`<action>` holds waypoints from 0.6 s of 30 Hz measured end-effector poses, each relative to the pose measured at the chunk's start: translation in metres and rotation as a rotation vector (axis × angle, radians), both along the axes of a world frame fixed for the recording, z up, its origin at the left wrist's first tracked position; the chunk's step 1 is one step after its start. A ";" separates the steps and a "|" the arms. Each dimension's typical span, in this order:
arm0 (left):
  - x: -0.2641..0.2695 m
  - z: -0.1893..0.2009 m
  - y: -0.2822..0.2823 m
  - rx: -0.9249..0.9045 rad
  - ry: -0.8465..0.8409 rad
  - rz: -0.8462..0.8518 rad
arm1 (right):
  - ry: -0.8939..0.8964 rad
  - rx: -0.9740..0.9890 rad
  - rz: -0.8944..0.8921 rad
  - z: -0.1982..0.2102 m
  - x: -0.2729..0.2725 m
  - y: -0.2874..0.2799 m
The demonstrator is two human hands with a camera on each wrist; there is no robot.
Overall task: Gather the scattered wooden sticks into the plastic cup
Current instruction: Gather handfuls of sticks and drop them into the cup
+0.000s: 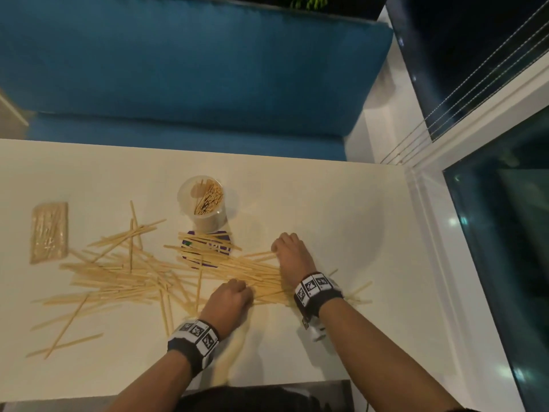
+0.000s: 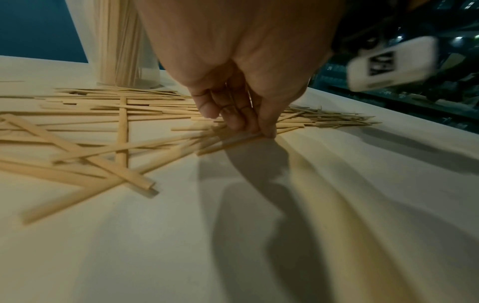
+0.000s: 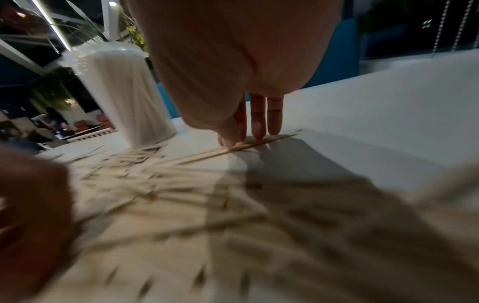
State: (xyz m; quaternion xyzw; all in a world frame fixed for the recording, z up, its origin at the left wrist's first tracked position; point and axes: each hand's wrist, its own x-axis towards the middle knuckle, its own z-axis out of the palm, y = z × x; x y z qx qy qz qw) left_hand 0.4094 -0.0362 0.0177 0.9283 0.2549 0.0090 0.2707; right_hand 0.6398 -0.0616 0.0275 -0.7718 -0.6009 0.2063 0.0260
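Many flat wooden sticks (image 1: 124, 278) lie scattered across the white table (image 1: 326, 203). The clear plastic cup (image 1: 205, 209) stands upright behind them with a bundle of sticks inside. My left hand (image 1: 248, 292) is at the near edge of the pile; in the left wrist view its curled fingers and thumb (image 2: 254, 129) pinch a stick (image 2: 233, 141) that lies on the table. My right hand (image 1: 277, 248) is at the pile's right end, below and right of the cup (image 3: 127, 98). Its thumb and downward fingertips (image 3: 243, 139) close on the ends of a few sticks (image 3: 259, 141).
A wrapped packet of sticks (image 1: 49, 231) lies at the far left. A purple card (image 1: 208, 248) sits under sticks in front of the cup. Thin pointed skewers (image 1: 356, 292) lie by my right wrist. A blue sofa (image 1: 193, 69) runs behind the table, a glass window (image 1: 505, 233) to the right.
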 end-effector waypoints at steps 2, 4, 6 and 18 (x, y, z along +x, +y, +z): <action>0.002 0.000 0.003 0.001 -0.003 -0.004 | 0.047 0.000 0.010 -0.003 -0.013 -0.028; 0.002 0.000 0.005 -0.019 -0.020 0.022 | 0.073 0.008 0.011 -0.001 -0.024 -0.047; 0.002 0.002 0.008 -0.044 -0.055 0.055 | 0.085 0.039 -0.042 0.006 -0.029 -0.057; -0.132 0.014 0.052 -0.187 0.096 0.310 | -0.009 -0.096 -0.010 0.020 -0.068 -0.035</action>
